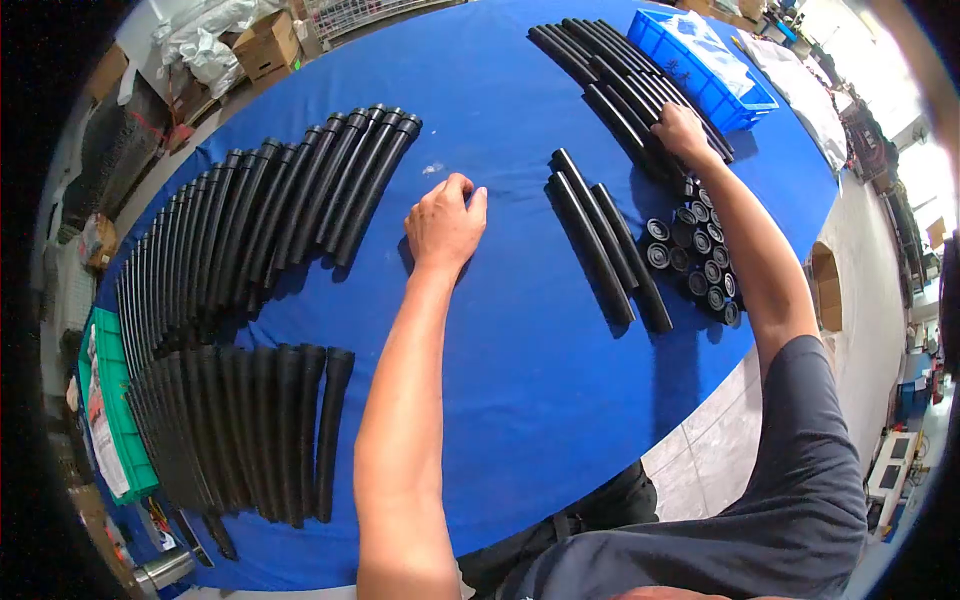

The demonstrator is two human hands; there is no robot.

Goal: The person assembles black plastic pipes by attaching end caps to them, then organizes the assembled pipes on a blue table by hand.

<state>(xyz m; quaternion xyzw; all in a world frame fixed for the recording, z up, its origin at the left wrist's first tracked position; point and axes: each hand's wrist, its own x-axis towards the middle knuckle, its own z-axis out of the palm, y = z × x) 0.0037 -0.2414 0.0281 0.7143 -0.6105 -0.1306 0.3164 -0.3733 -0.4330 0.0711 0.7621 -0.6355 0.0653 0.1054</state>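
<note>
My right hand [680, 130] reaches to the far right of the table, its fingers curled down on a black tube in a row of black tubes [610, 75]. The fingertips are partly hidden. My left hand [440, 225] rests on the blue cloth [500, 400] near the middle, loosely bent, thumb apart, holding nothing that I can see. Between the hands lie three loose black tubes [605, 240]. Below my right wrist stands a cluster of round black caps [700, 255], partly behind the forearm.
On the left lie a long row of black tubes with collared ends [290, 190] and a row of black tubes with flared ends [250, 430]. A blue crate [700, 65] with a plastic bag stands at far right. A green crate [125, 420] sits at the left edge.
</note>
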